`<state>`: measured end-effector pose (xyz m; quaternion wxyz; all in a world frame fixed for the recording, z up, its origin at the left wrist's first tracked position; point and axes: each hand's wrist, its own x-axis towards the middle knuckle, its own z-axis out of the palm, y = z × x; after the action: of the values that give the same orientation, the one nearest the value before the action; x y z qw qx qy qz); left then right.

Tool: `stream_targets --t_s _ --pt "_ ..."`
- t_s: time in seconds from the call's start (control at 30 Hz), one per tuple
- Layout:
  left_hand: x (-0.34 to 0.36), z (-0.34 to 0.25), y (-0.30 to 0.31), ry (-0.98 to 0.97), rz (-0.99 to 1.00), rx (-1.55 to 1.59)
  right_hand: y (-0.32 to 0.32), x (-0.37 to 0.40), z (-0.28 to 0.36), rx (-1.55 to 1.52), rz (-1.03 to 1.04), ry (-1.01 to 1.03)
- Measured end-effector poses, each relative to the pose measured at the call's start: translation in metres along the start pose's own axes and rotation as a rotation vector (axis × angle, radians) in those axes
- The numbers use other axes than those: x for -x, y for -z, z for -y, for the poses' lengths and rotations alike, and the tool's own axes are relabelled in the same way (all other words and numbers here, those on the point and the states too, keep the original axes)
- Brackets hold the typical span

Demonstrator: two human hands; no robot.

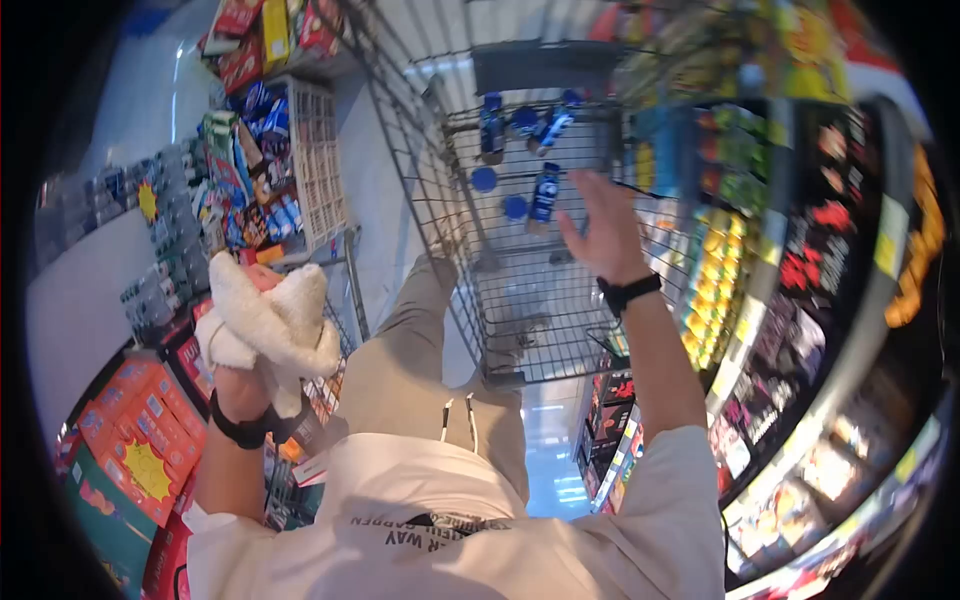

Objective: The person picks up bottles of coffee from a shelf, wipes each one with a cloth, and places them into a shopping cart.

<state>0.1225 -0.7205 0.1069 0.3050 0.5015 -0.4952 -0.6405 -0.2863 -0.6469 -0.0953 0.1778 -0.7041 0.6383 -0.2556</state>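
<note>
A bunched white fluffy cloth (275, 325) is in my left hand (262, 277), raised at the left side. The cloth hides most of that hand; only a bit of the fingers shows. My right hand (606, 225) is over the metal shopping cart (560, 350), fingers stretched out and thumb apart, with nothing visible in it. Just left of its fingertips is a blue cylindrical container (544, 193) in the cart. Several similar blue containers (492, 128) and round blue lids or ends (484, 179) are farther in and nearby. Their labels are too blurred to read.
Shelves on the right hold yellow-wrapped goods (715, 285) and dark packages (825, 215). At left, a white wire basket (318, 165) holds snack packets (262, 130), and orange boxes (140, 425) are stacked below. Shiny floor (560, 445) shows under the cart.
</note>
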Motion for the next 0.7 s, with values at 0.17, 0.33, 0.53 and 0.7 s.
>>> stream_targets --t_s 0.17,0.33,0.53,0.7 --pt "0.028 -0.059 -0.049 -0.190 0.189 0.269 0.137 0.076 0.077 0.129 -0.255 -0.023" --pt "0.082 -0.139 -0.121 -0.218 0.337 0.403 0.284 0.133 0.171 0.375 -0.505 0.078" --pt "0.130 -0.213 -0.225 -0.530 0.832 0.524 0.440 0.238 0.295 0.706 -0.826 0.020" --pt "0.145 -0.242 -0.300 -0.351 1.140 0.608 0.512 0.295 0.367 0.935 -1.101 -0.088"
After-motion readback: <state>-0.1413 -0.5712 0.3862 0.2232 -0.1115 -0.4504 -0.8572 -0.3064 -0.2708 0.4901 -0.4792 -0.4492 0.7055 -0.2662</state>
